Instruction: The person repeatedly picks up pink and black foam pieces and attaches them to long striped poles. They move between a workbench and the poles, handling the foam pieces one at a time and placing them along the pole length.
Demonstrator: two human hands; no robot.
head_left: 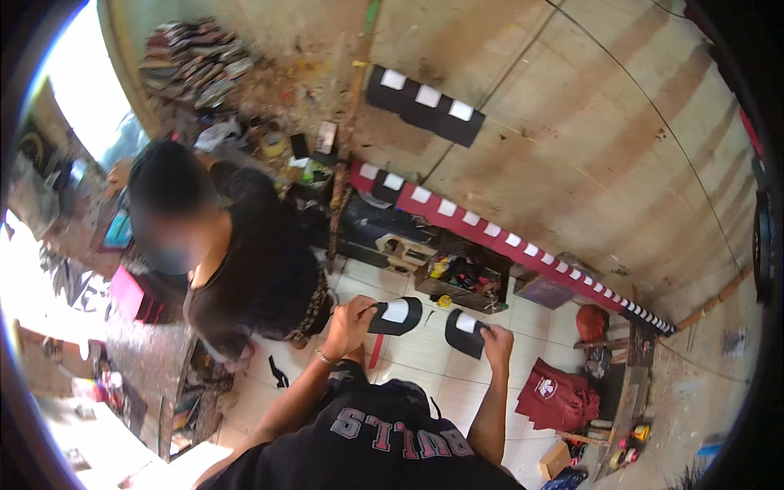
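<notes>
In front of my body, my left hand (351, 325) pinches the edge of a black cloth piece (403, 325) with a rounded end and a white rectangle on it. My right hand (497, 343) grips a similar black piece with a white patch (460, 340) by its edge. The two pieces are held apart, with floor tiles showing between them. Beyond them, a line of maroon cloth pieces (445, 209) with white rectangles hangs along the wall, with some black ones among them. Higher up hangs a short row of black pieces (412, 106).
A person in dark clothes (265, 245) stands to my left beside a cluttered workbench (159, 359). A wooden box of odds and ends (464, 287) sits on the floor by the wall. Folded maroon garments (559, 398) lie at right, near a small cardboard box (554, 460).
</notes>
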